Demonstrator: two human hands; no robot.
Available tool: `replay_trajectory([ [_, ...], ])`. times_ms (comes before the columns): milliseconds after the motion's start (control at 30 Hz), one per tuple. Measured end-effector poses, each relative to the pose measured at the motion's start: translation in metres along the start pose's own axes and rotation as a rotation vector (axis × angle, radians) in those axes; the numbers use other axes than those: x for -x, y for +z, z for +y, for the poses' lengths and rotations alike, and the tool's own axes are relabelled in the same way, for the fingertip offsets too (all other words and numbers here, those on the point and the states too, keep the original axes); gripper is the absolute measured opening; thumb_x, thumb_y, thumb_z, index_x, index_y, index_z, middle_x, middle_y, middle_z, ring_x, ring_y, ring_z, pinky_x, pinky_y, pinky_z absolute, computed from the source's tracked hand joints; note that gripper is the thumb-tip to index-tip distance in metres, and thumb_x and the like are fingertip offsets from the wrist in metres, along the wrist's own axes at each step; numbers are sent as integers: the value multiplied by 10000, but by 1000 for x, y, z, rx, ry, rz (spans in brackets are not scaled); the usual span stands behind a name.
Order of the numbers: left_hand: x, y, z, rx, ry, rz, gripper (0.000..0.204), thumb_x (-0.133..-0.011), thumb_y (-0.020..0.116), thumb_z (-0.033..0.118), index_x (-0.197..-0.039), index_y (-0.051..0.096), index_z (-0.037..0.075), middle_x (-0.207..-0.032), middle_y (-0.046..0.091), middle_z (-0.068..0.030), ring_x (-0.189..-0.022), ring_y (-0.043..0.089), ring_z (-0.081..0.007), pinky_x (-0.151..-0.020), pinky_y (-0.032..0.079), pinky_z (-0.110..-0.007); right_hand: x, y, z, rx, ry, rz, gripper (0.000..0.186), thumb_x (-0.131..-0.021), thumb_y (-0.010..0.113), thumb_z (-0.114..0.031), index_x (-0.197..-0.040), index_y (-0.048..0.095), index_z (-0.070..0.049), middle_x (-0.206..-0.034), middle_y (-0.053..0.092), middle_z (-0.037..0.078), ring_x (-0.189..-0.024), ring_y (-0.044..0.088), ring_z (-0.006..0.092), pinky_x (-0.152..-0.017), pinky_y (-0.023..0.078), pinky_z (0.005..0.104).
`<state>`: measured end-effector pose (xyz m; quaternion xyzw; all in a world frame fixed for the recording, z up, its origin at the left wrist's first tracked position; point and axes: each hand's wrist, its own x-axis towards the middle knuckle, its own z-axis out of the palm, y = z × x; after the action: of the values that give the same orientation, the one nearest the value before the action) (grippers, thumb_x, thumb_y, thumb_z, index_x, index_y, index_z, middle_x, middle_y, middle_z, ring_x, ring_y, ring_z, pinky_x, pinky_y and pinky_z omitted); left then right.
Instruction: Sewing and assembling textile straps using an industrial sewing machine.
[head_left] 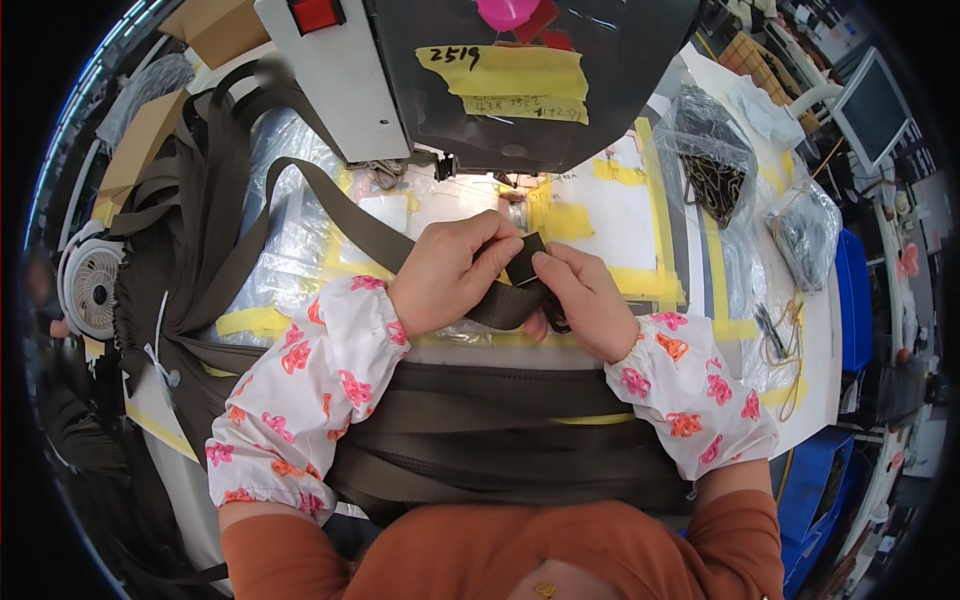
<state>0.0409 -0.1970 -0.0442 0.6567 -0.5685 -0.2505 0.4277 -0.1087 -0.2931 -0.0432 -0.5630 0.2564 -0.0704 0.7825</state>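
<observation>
Webbing fills your left side: a heap of olive-brown straps drapes over the counter's left edge, beside a small white fan and a brown cardboard piece further up. One long strap runs from that heap diagonally down to your hands at the middle.

Your left hand, sleeve cover white with pink and orange flowers, is clenched on the folded strap end, thumb and forefinger pinching its top edge. Your right hand pinches the same fold from the other side, fingertips touching the dark webbing, so both grips are closed on it just in front of the sewing machine. More straps lie flat across your lap edge below your wrists.

Above, the machine head carries two yellow tape labels, rectangular, stacked one over the other with handwriting on them, a red switch on its pale left part and a pink round piece at the top. Yellow tape strips frame a white sheet on the counter under the needle area.

To your right lie two clear plastic bags of dark small hardware, one nearer the machine, one toward the counter edge. Beyond them stand blue bins and a grey monitor.
</observation>
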Motion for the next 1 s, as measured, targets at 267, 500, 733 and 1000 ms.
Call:
replay_trajectory([
  [267,5,4,9,-503,337,31,163,-788,578,87,-938,581,25,-701,607,-93,-626,603,-225,-537,462,-313,-3,-5,11,-34,-35,60,251,-909,432,-161,-782,542,27,-600,555,68,-458,523,116,-427,408,233],
  [500,14,16,11,-819,477,20,345,-718,522,132,-997,502,-71,-868,589,-115,-633,612,-197,-537,483,-305,-6,5,6,-3,-91,194,289,-916,430,-195,-802,553,39,-622,542,56,-425,481,107,-389,387,230],
  [733,4,-3,10,-150,13,-32,198,-854,534,218,-846,591,28,-647,610,-67,-619,607,-184,-561,463,-319,-1,7,1,293,-278,126,264,-931,410,-193,-809,517,16,-618,537,59,-437,509,107,-394,404,229],
  [1000,2,3,-4,292,-65,-124,194,-875,528,184,-794,541,8,-611,525,-34,-564,471,-88,-542,402,-244,-3,-8,7,652,-531,150,184,-890,461,-137,-793,483,17,-630,502,204,-561,488,351,-529,394,352],
])
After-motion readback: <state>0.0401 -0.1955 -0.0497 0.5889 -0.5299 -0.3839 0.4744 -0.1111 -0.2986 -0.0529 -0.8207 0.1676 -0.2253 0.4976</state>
